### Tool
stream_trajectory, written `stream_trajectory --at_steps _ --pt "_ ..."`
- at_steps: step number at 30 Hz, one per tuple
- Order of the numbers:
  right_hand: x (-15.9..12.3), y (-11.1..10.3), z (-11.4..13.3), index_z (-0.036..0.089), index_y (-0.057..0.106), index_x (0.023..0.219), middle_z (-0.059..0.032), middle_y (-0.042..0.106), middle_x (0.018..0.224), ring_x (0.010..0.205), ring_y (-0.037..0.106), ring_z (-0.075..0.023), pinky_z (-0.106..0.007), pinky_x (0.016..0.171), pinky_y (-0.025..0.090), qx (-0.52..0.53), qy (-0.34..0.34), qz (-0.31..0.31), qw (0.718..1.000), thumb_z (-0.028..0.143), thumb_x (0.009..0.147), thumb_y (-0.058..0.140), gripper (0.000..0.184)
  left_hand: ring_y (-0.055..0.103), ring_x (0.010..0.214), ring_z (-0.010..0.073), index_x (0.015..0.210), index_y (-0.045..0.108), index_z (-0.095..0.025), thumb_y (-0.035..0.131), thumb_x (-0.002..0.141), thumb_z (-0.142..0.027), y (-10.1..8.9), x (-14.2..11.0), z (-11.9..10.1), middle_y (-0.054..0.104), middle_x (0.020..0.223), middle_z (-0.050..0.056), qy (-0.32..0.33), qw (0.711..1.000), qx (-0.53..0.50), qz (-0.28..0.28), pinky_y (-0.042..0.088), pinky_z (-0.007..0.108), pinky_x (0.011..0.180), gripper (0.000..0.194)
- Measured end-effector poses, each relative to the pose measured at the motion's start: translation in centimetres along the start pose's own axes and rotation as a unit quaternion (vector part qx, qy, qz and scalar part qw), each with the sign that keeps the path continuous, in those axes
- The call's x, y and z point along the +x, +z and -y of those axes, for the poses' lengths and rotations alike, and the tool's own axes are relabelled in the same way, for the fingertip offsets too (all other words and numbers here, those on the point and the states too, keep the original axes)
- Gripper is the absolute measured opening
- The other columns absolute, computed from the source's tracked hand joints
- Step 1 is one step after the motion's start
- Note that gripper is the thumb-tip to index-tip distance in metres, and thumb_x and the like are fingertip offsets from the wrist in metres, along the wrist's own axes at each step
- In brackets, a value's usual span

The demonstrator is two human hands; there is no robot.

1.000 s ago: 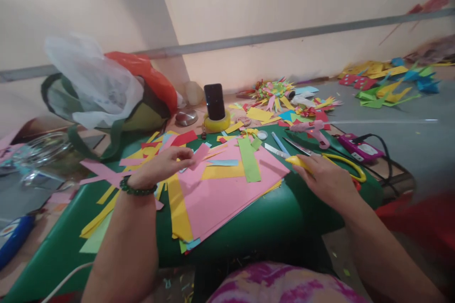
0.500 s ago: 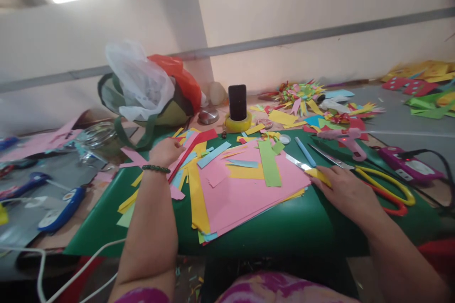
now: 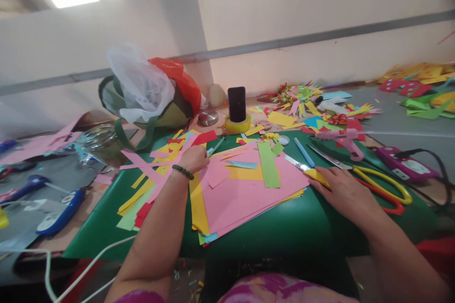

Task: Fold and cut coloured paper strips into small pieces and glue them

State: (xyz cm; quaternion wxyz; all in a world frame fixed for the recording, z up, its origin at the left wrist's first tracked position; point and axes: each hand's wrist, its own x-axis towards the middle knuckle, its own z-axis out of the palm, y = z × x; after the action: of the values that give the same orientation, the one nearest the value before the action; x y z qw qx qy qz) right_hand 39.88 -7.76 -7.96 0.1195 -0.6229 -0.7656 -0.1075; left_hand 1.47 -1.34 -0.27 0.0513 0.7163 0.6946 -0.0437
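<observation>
My left hand (image 3: 195, 158) is closed at the left edge of the paper stack, with a narrow blue paper strip (image 3: 216, 147) sticking out beyond its fingers. The fingertips themselves are partly hidden. On the right, my right hand (image 3: 336, 187) grips the yellow handle of a utility knife (image 3: 302, 166), whose blade lies over the corner of the pink paper (image 3: 245, 203). On that stack are a green paper strip (image 3: 269, 164) and smaller coloured scraps. More cut strips, such as a yellow one (image 3: 133, 202), lie left of the stack, partly behind my left forearm.
A green cutting mat (image 3: 284, 239) covers the table. Scissors (image 3: 386, 184), a light-blue pen-like stick (image 3: 304, 152), and a pink glue gun (image 3: 344, 142) lie right. A phone (image 3: 237, 103) stands in a yellow tape roll (image 3: 237, 124). A bag (image 3: 170, 113) and glass jar (image 3: 103, 144) stand left.
My left hand has moved right, from the strip pile to the stack's edge, and the blue strip is now at its fingers. Red and pink strips lie further left. My right hand stays on the knife.
</observation>
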Motion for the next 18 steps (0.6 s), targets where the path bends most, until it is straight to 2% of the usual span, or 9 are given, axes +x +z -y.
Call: stream_trajectory --at_steps 4,13,18 --pt "0.0 -0.1 -0.1 0.018 0.065 0.103 -0.0128 0.066 0.094 0.089 0.061 -0.0299 -0.04 0.066 0.049 0.013 0.004 0.01 1.0 0.045 0.093 0.039 0.039 0.064 0.075 0.0245 0.062 0.07 -0.016 0.053 0.071 -0.017 -0.4 -0.2 0.4 0.071 0.073 0.012 -0.009 1.0 -0.011 -0.01 0.041 0.03 0.063 0.019" --pt "0.0 0.5 -0.4 0.018 0.065 0.099 -0.0135 0.065 0.091 0.088 0.06 -0.0307 -0.042 0.07 0.049 0.013 -0.013 -0.013 1.0 0.047 0.094 0.033 0.043 0.064 0.088 0.023 0.082 0.075 -0.021 0.051 0.078 -0.025 -1.0 0.0 1.5 0.074 0.093 0.008 -0.034 0.995 -0.055 -0.075 0.043 0.028 0.069 0.025" --pt "-0.1 0.8 -0.9 0.015 0.064 0.104 -0.0147 0.065 0.091 0.089 0.06 -0.0327 -0.045 0.077 0.048 0.036 -0.036 -0.016 0.999 0.05 0.095 0.029 0.05 0.063 0.077 0.0201 0.081 0.075 -0.021 0.056 0.078 -0.043 -2.3 -0.9 2.5 0.074 0.084 0.004 -0.019 0.988 -0.131 -0.074 0.042 0.026 0.063 0.03"
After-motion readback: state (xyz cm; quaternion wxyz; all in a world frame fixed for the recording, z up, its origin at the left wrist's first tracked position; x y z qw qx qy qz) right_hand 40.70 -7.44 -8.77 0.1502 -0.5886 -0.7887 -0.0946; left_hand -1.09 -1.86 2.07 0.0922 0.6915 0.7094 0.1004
